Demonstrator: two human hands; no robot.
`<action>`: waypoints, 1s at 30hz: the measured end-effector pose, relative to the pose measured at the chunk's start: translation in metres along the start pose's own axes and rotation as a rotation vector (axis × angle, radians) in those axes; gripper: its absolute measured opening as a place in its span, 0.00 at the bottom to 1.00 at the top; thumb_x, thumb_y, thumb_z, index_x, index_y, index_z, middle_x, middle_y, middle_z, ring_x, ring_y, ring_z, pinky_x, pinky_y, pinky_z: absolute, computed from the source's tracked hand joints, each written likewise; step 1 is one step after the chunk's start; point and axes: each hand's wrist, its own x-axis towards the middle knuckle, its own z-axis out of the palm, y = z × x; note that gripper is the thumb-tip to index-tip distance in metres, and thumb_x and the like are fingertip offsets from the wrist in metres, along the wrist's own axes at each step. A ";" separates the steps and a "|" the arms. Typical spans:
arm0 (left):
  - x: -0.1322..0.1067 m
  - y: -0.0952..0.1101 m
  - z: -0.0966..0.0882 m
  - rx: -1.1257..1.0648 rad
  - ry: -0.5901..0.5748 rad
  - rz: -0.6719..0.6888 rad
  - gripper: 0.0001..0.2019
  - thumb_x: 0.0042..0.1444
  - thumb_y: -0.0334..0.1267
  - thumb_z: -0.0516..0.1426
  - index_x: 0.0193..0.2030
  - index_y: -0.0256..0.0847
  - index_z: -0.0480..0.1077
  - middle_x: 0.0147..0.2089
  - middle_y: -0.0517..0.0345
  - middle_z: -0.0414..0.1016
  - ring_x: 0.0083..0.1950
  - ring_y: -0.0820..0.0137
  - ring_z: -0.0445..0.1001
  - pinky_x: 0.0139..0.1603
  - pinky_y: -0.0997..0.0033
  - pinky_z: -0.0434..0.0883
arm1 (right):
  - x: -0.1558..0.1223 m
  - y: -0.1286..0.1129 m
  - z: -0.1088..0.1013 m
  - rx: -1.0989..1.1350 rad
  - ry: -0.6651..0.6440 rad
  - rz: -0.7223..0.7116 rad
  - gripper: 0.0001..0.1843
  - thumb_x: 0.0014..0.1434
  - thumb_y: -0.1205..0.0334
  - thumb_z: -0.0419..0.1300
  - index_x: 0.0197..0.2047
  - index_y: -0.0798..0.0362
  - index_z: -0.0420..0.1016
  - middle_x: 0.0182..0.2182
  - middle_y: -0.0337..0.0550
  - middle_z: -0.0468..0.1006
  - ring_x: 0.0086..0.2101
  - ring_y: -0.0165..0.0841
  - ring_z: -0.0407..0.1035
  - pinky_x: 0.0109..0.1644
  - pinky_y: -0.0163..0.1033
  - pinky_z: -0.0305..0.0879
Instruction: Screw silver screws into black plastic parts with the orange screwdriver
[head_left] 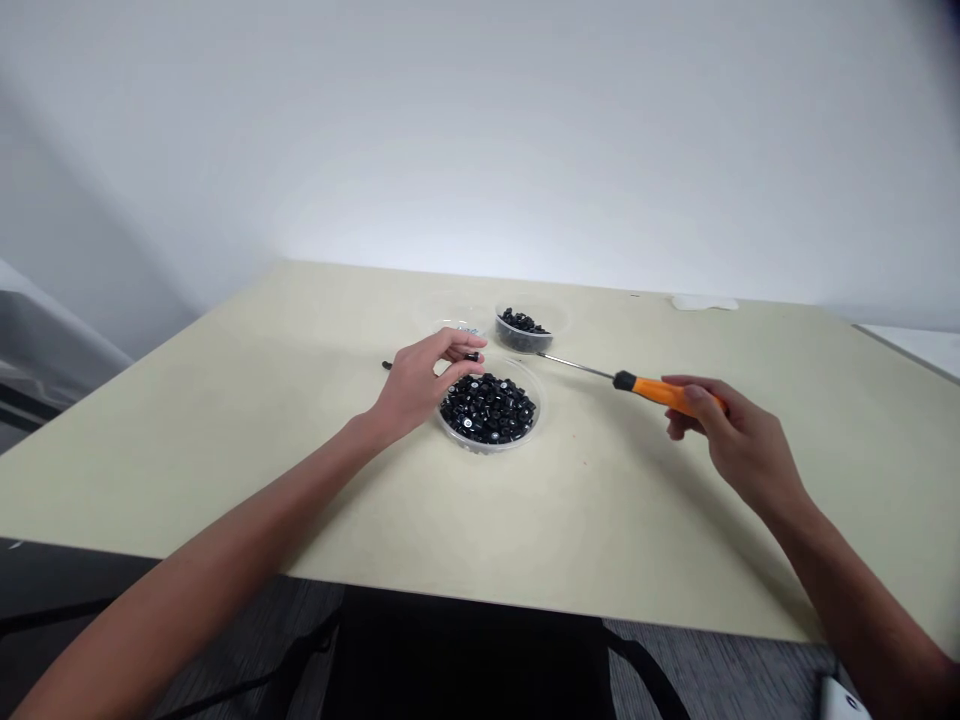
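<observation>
Right hand grips orange-handled screwdriver, tip just beside small clear dish of black pieces. Left hand pinches slender black part above larger clear dish; a shaft swung leftward could knock the small dish, scattering pieces over the tabletop.

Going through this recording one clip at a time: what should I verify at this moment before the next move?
1. Right hand holds the orange-handled screwdriver by its handle: ok.
2. Left hand holds the slim black rod in its fingers: ok.
3. Screwdriver tip clear of the rear clear dish: cannot tell, they look very close.
4. Front clear dish flat on the table, black parts inside it: ok.
5. Left hand clear of the front clear dish: cannot tell, it is right above the rim.
6. Contents of the third clear dish: cannot tell, the left hand partly hides it.
</observation>
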 end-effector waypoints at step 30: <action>0.119 -0.072 -0.023 0.383 -0.479 -0.057 0.12 0.45 0.40 0.64 0.39 0.44 0.76 0.43 0.50 0.81 0.39 0.61 0.78 0.38 0.64 0.73 | 0.114 -0.098 0.060 -0.365 -0.454 -0.428 0.21 0.66 0.50 0.50 0.53 0.50 0.74 0.51 0.53 0.76 0.48 0.44 0.72 0.52 0.49 0.68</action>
